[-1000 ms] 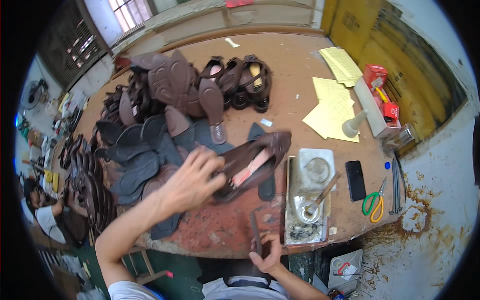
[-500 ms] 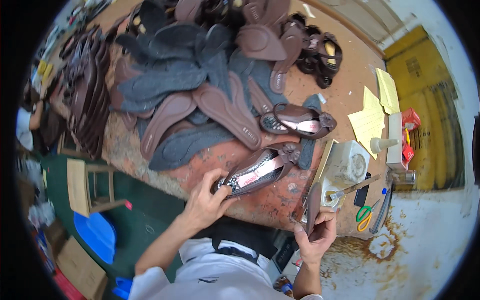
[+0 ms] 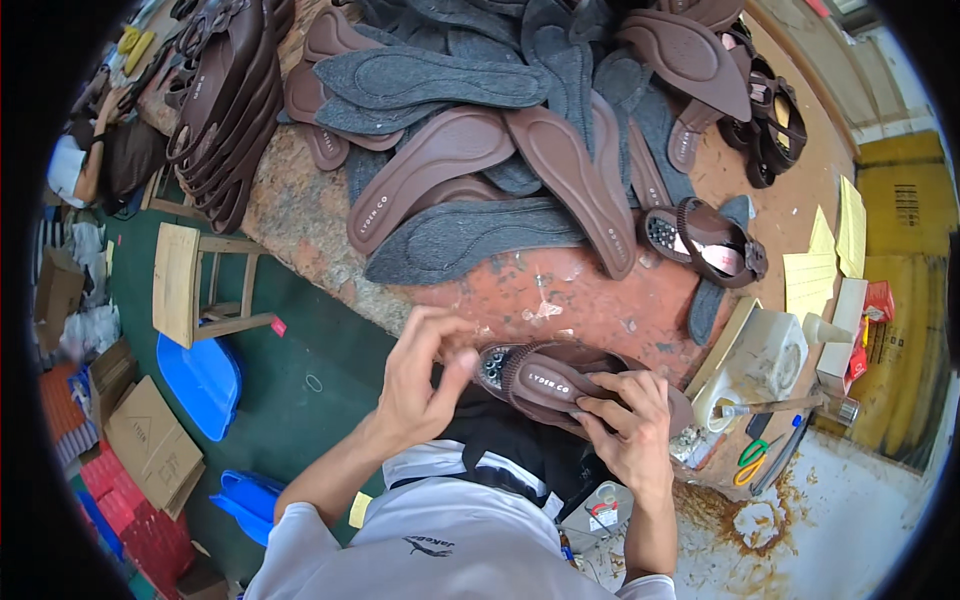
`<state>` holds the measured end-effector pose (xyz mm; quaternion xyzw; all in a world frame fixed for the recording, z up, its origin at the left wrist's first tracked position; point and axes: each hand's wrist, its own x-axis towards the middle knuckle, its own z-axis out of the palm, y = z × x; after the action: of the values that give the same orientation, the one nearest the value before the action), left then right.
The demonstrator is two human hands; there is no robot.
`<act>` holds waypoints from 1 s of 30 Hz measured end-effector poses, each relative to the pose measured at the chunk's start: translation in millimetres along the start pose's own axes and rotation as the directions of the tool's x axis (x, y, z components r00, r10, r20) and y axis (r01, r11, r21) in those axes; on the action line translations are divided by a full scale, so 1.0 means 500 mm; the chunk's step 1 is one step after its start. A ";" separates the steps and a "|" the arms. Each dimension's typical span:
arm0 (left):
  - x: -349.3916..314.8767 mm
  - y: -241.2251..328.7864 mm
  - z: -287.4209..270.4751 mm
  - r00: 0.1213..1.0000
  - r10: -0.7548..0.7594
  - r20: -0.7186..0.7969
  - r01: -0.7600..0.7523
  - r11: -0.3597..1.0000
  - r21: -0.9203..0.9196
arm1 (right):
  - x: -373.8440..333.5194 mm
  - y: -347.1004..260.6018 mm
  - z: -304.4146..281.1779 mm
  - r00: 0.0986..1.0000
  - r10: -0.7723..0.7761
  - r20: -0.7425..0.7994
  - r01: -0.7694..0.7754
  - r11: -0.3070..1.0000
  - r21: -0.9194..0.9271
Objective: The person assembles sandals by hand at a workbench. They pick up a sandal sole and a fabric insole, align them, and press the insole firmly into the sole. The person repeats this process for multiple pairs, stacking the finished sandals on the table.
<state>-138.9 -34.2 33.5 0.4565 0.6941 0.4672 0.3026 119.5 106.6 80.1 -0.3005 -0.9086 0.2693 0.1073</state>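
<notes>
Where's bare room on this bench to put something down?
The main free patch of bench is the reddish area between the lowest grey insole, the nearest shoe and the single shoe to the right. A narrower strip lies between the stacked shoes and the insole pile. Crowded: that pile, and around the white container and scissors.

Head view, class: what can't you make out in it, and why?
All in the head view:
Inside of the toe end of the shoe: covered by the right hand.
Whether the left hand touches the shoe: thumb tip blurred.
Far side of the insole pile: cut off by the top edge.
Writing on the yellow sheets: too small.
</notes>
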 end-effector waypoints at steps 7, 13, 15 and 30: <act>-0.007 -0.012 0.034 0.971 -0.236 0.027 0.237 0.955 -0.180 | 0.030 -0.015 0.037 0.999 -0.035 0.023 0.034 0.997 0.064; 0.004 0.002 0.036 0.981 -0.195 0.016 0.196 0.973 -0.123 | 0.036 -0.014 0.050 0.999 -0.043 0.025 0.042 0.999 0.033; 0.007 0.005 0.039 0.978 -0.209 0.023 0.210 0.973 -0.093 | 0.037 -0.012 0.053 0.998 -0.051 0.037 0.050 0.998 0.022; 0.024 0.013 0.059 0.988 -0.155 -0.002 0.154 0.985 0.082 | 0.048 -0.026 0.042 0.995 -0.009 0.101 0.016 0.998 -0.067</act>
<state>-116.5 -11.4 28.2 0.4144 0.7451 0.4127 0.3206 86.4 103.4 70.8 -0.2841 -0.9235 0.2524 0.0527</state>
